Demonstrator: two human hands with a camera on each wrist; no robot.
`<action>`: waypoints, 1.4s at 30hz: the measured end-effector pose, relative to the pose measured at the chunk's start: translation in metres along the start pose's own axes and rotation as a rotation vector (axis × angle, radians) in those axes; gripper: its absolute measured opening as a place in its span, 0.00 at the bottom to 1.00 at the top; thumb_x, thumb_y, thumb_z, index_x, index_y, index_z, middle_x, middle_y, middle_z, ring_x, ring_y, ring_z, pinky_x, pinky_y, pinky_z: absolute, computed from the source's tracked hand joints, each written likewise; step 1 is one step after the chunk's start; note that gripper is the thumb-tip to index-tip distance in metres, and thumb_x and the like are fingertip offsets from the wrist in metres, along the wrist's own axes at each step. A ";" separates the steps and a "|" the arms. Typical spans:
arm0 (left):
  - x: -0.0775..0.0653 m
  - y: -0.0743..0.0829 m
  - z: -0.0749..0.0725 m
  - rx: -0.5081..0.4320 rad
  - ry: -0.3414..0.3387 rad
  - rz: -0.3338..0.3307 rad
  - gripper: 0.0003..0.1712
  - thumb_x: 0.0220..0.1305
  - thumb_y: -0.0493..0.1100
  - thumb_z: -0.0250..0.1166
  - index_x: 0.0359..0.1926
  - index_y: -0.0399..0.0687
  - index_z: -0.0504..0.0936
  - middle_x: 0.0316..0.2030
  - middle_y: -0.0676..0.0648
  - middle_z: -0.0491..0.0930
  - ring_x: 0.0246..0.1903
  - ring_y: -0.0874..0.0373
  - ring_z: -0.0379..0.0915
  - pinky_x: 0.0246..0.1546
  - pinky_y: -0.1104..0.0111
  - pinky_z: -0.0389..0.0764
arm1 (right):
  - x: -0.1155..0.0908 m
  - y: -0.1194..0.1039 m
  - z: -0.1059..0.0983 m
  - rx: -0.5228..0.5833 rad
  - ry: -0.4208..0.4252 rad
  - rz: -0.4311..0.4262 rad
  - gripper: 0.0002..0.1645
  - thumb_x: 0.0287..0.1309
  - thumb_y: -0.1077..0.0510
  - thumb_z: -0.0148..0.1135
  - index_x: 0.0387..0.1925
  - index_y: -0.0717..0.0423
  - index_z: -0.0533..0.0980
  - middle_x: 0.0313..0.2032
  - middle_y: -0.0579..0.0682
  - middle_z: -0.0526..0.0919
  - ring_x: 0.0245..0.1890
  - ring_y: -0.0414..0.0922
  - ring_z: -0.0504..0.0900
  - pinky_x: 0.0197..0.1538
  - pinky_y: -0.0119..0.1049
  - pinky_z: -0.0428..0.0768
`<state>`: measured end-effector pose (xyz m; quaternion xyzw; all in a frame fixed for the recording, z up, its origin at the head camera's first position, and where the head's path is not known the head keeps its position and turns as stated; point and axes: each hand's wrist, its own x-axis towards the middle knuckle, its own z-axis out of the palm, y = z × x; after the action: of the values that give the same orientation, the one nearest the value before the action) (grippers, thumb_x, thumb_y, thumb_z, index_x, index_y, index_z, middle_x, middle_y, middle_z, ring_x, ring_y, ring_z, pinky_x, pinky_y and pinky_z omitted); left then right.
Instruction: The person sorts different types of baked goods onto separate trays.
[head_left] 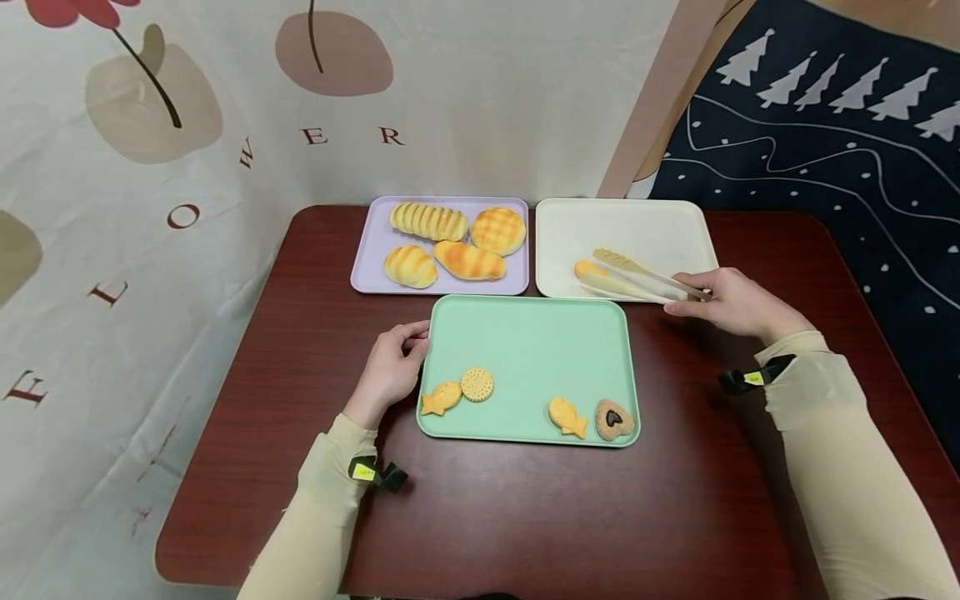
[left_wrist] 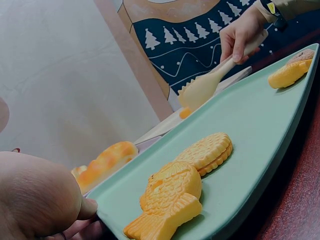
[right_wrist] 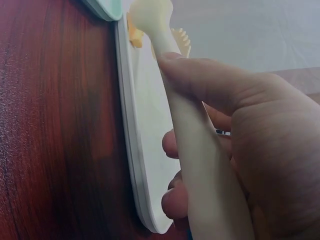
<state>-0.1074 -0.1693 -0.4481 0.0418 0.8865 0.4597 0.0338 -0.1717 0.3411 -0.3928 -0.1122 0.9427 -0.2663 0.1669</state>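
My right hand [head_left: 742, 304] holds pale cream tongs [right_wrist: 200, 150] by their arms, thumb along one side and fingers on the other. The tongs' ends are low over the white tray [head_left: 637, 218], on either side of a small orange-yellow piece [head_left: 587, 267], partly hidden; whether they touch it I cannot tell. My left hand [head_left: 393, 362] grips the left rim of the green tray [head_left: 525, 350], its thumb at the edge. On that tray lie a fish-shaped biscuit [left_wrist: 170, 200] touching a round biscuit [head_left: 477, 385], another fish-shaped biscuit [head_left: 567, 417] and a brown heart-shaped biscuit [head_left: 613, 419].
A lilac tray [head_left: 367, 271] at the back left bears several breads, among them a ridged loaf [head_left: 427, 222] and a round bun [head_left: 498, 231]. All trays stand close together on the dark red-brown table [head_left: 562, 517]. Patterned cloths [head_left: 480, 108] hang behind it.
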 end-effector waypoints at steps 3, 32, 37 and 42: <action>0.000 -0.001 0.001 0.000 0.001 -0.004 0.20 0.72 0.39 0.57 0.61 0.38 0.77 0.50 0.43 0.80 0.46 0.51 0.76 0.48 0.59 0.76 | -0.004 -0.001 -0.002 0.008 0.012 0.006 0.49 0.56 0.31 0.63 0.69 0.59 0.67 0.60 0.61 0.75 0.44 0.51 0.71 0.43 0.43 0.70; 0.000 0.001 0.001 0.003 -0.002 -0.015 0.20 0.73 0.39 0.56 0.62 0.39 0.76 0.52 0.43 0.79 0.48 0.51 0.76 0.49 0.58 0.77 | -0.048 -0.059 0.021 -0.072 0.051 -0.181 0.38 0.56 0.30 0.62 0.65 0.41 0.74 0.22 0.41 0.77 0.22 0.42 0.71 0.24 0.35 0.72; 0.000 0.002 0.000 0.003 -0.005 -0.013 0.20 0.73 0.39 0.56 0.62 0.39 0.76 0.52 0.43 0.79 0.48 0.51 0.76 0.48 0.58 0.77 | -0.050 -0.074 0.030 -0.092 0.029 -0.327 0.37 0.58 0.33 0.63 0.65 0.42 0.74 0.47 0.40 0.84 0.25 0.36 0.73 0.26 0.31 0.74; 0.000 0.001 0.000 0.000 -0.002 -0.015 0.20 0.72 0.39 0.57 0.62 0.39 0.76 0.52 0.43 0.79 0.47 0.52 0.76 0.48 0.59 0.77 | -0.047 -0.087 0.040 -0.133 -0.007 -0.499 0.30 0.61 0.36 0.62 0.62 0.41 0.76 0.36 0.34 0.82 0.23 0.31 0.71 0.28 0.28 0.73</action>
<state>-0.1072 -0.1685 -0.4472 0.0357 0.8868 0.4593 0.0380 -0.1027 0.2648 -0.3660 -0.3531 0.9007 -0.2361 0.0915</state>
